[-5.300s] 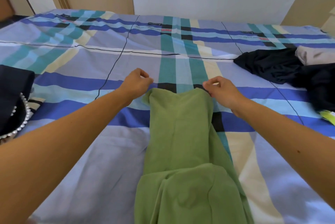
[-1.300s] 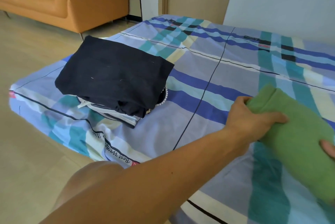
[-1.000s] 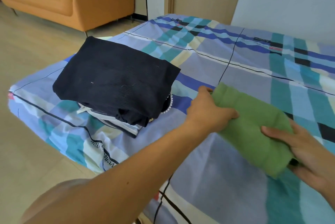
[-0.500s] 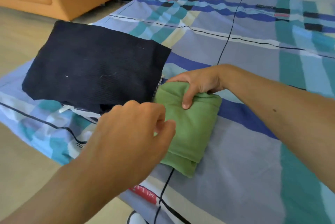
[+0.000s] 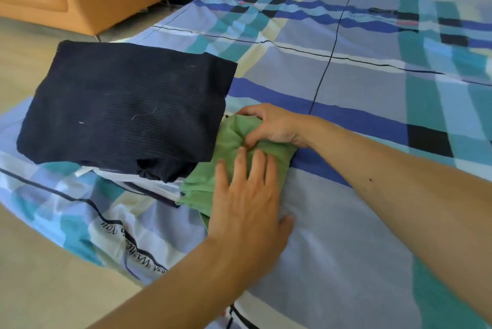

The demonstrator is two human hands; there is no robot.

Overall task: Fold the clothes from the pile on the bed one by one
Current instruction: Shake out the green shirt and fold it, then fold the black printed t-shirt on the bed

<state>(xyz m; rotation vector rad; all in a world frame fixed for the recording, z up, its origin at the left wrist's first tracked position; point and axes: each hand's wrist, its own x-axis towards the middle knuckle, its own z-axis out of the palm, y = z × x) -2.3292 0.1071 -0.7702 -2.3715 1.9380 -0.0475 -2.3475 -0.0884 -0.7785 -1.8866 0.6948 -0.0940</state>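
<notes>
- Risk 1: the green garment (image 5: 229, 139), folded into a thick bundle at centre frame, looks bunched and creased under the right hand (image 5: 274, 126); let go as it is, I'd expect the top layer to spring open
- Risk 2: the bundle sits hard against the stack (image 5: 149, 186) on its left, and its left edge appears tucked under the overhang of the navy garment (image 5: 127, 105) on top; a shove leftward would likely skew or tip that stack, which sits close to the bed's edge at lower left, with floor just beyond
- Risk 3: the bundle's lower-left corner shows loose layers fanning out; lifted by one end only, they would probably slide apart
- Left hand (image 5: 247, 195): open, fingers straight and slightly spread, palm flat on the near half of the bundle, thumb out on the bed sheet (image 5: 346, 235); it presses and grips nothing
- Right hand: closed on the far end of the bundle, fingers curled over its top edge, thumb dug into the fabric; a pinch grip on the cloth
- Green garment location: on the sheet at centre frame, touching the stack, not yet on top of it
- Unfolded pile is out of frame, so I can't tell how much is left
</notes>
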